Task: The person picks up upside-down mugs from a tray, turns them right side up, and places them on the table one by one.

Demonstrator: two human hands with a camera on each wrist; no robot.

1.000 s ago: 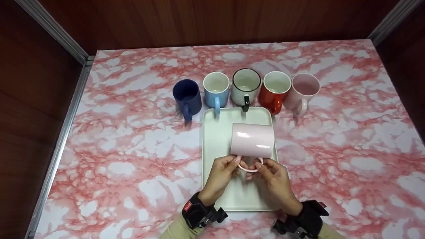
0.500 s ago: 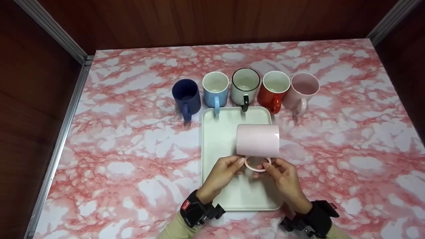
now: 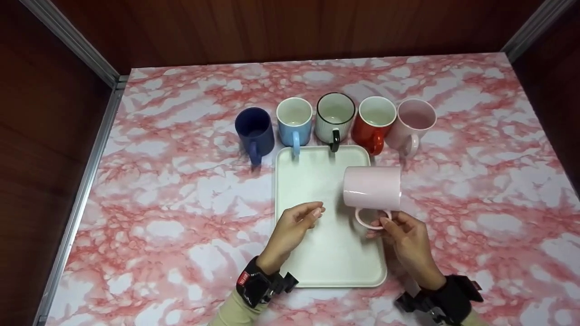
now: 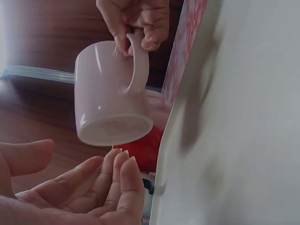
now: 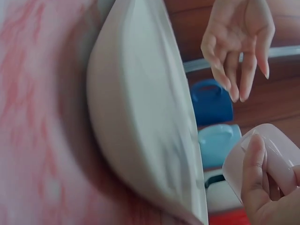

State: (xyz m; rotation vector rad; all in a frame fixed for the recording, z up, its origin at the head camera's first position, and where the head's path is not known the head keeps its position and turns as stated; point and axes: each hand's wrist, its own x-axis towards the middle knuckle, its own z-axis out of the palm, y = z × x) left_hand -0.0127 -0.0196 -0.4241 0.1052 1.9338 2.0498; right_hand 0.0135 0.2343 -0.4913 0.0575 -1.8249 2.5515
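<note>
A pale pink mug [image 3: 372,186] lies on its side in the air above the right edge of the cream tray [image 3: 317,267]. My right hand [image 3: 410,237] pinches its handle near one end; the left wrist view shows the mug's base [image 4: 117,130] facing my left hand. Apart from the mug, my left hand [image 3: 290,231] hovers over the left part of the tray, fingers relaxed and holding nothing. In the right wrist view the left hand [image 5: 239,44] has its fingers loosely extended. Part of the held mug [image 5: 276,150] is hidden there by the right fingers.
Behind the tray stands a row of upright mugs: dark blue [image 3: 260,140], light blue [image 3: 290,133], white with black rim [image 3: 328,131], red [image 3: 364,133] and another pink mug [image 3: 398,136]. Brown panels [image 3: 308,31] enclose the pink marbled tabletop [image 3: 181,181].
My left hand has let go of the mug's handle and drawn back to the left. The right hand has carried the mug to the right, still holding the handle.
</note>
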